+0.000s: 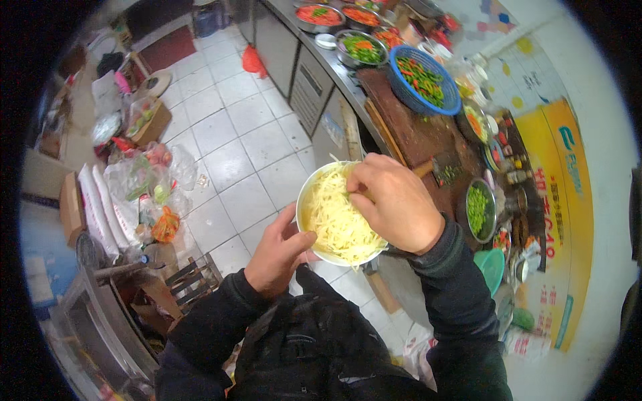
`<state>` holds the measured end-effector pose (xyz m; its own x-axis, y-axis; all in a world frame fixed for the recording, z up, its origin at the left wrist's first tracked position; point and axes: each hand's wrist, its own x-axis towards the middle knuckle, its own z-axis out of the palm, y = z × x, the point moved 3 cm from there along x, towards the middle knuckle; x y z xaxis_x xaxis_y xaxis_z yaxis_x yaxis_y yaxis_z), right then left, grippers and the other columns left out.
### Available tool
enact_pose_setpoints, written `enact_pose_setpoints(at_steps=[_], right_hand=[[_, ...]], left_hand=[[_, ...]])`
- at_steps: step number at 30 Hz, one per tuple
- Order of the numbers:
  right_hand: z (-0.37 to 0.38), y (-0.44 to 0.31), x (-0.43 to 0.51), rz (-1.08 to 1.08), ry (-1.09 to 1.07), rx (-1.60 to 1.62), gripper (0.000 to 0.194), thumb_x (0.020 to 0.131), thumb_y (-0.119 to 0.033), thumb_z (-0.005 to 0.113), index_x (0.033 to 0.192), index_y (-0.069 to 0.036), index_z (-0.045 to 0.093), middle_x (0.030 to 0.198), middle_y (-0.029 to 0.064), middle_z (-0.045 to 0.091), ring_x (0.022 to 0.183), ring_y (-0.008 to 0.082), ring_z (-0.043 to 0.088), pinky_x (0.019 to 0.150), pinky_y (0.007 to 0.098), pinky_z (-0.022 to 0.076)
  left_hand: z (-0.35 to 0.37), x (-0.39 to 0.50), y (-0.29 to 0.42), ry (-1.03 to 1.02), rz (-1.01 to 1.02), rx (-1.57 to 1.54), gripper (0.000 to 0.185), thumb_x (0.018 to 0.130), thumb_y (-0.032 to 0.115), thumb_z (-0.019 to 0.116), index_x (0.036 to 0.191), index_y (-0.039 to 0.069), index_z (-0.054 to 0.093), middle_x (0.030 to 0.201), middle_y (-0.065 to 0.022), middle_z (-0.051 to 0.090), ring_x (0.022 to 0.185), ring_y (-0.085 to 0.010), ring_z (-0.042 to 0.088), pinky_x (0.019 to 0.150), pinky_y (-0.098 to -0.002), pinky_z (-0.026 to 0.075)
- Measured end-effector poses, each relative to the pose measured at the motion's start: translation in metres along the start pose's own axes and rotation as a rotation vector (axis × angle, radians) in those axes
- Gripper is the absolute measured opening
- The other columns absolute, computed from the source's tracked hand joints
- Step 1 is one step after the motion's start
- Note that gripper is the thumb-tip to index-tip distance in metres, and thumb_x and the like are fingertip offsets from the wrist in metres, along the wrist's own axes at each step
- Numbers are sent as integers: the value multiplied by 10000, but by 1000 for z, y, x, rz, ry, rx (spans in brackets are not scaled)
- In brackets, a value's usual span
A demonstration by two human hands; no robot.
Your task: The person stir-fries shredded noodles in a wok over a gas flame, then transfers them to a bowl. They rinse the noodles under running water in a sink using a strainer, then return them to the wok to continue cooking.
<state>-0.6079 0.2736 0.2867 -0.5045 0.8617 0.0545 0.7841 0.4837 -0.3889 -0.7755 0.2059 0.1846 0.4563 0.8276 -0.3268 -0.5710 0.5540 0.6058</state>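
My left hand (282, 246) grips a white bowl (302, 197) by its left side, thumb over the rim and fingers beneath. Pale yellow vegetable shreds (337, 220), which look like potato, heap up in the bowl, and a few strands hang over its edge. Above the heap's right side, my right hand (393, 200) pinches at the shreds with thumb and fingers; a small green bit shows at the fingertips. The bowl is held in the air in front of my body, over the tiled floor (261, 185) and beside the counter.
On the counter at right are a brown cutting board (396, 120), a cleaver (446, 168), a blue basket (459, 100) of cut peppers and a bowl of chopped greens (479, 213). Steel bowls (346, 57) stand farther back. Bags (145, 175) and a wooden crate (193, 280) lie left.
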Motion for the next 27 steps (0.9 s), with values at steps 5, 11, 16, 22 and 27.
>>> enact_pose_setpoints(at_steps=[5,11,16,22,27], right_hand=[[-29,-6,-43,282,138,250,111,821,-53,619,886,-11,540,804,133,582,713,286,610,636,367,488],[-28,-24,-123,429,-56,261,130,817,-12,644,921,-29,569,814,112,608,746,271,620,676,346,493],[-17,-12,-144,318,171,343,132,856,16,596,951,-9,508,1077,153,652,879,298,638,771,351,503],[-41,81,-175,611,453,395,70,919,17,517,957,-17,469,1166,175,637,1099,236,617,888,333,481],[-37,132,-186,410,396,543,121,894,-36,555,991,-15,485,1279,234,572,1223,338,546,969,400,445]], left_hand=[[8,8,-8,-95,-91,-64,613,906,73,546,1447,-28,275,1339,-218,510,1202,-287,574,977,-430,519],[33,20,-24,-114,-175,-17,590,916,105,528,1438,-24,285,1340,-198,515,1198,-287,574,962,-445,522],[60,35,-51,-185,-219,19,577,913,105,524,1435,-10,306,1338,-175,523,1198,-281,571,962,-445,515],[95,51,-72,-206,-287,97,603,894,103,548,1434,-17,310,1347,-191,512,1216,-291,561,975,-447,509],[130,75,-106,-212,-366,150,588,891,96,540,1428,-5,321,1349,-176,505,1213,-295,554,994,-453,496]])
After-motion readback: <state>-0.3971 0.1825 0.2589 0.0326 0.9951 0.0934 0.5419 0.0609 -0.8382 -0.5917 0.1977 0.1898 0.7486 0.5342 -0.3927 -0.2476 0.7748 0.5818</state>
